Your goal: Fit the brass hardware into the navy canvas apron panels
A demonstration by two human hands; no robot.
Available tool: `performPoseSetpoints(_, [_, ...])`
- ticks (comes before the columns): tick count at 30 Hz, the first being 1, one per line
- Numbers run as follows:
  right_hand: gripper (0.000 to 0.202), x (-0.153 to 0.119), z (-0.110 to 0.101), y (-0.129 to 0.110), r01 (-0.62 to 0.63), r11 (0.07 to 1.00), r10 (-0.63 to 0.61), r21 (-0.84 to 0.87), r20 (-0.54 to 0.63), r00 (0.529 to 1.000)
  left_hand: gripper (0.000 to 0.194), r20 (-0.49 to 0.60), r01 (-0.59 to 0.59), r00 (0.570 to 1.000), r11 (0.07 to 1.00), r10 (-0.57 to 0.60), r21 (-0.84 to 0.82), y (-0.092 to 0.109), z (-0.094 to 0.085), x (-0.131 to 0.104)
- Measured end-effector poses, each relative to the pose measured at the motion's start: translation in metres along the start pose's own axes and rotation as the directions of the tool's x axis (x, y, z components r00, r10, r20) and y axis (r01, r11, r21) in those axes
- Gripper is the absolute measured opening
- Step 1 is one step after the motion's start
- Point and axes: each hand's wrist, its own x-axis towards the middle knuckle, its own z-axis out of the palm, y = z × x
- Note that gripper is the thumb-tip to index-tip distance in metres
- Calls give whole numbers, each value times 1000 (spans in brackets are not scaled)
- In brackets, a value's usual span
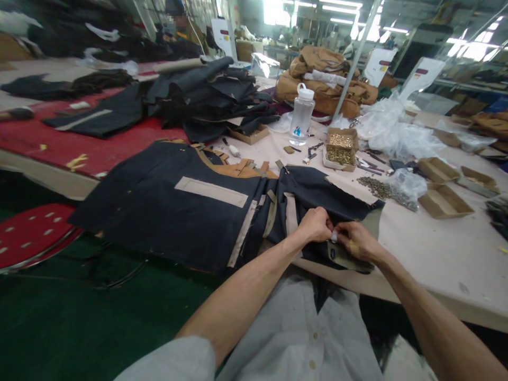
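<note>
While right fingers (343, 229) pinch a pale piece (334, 237), left fingers (327, 222) together beside it, dark fabric (313, 185) beneath

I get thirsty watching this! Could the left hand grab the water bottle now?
Probably yes, if the left hand leaves the dark cloth and stretches: the bottle stands farther back on the table, and only cloth and small tools seem to lie between.

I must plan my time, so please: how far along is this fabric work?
The pale strip already looks attached to the dark fabric. Left hand and right hand meet at a small whitish piece on it. Possibly left: fastening, as brass-coloured pieces lie in boxes; amount unclear.
</note>
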Motion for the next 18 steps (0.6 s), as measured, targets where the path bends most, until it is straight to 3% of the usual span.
performPoseSetpoints(10, [10,37,-26,6,-204,976,174,79,285,943,23,-146,-47,989,981,19,-187,-14,4,-9])
performPoseSetpoints(15, [4,46,-22,-1,-181,982,191,-62,244,951,23,-247,-70,969,967,7,-246,-16,10,-10])
performPoseSetpoints(18, [6,47,-25,-9,-213,976,216,-42,271,938,23,-258,-74,966,961,3,-265,-16,10,-11])
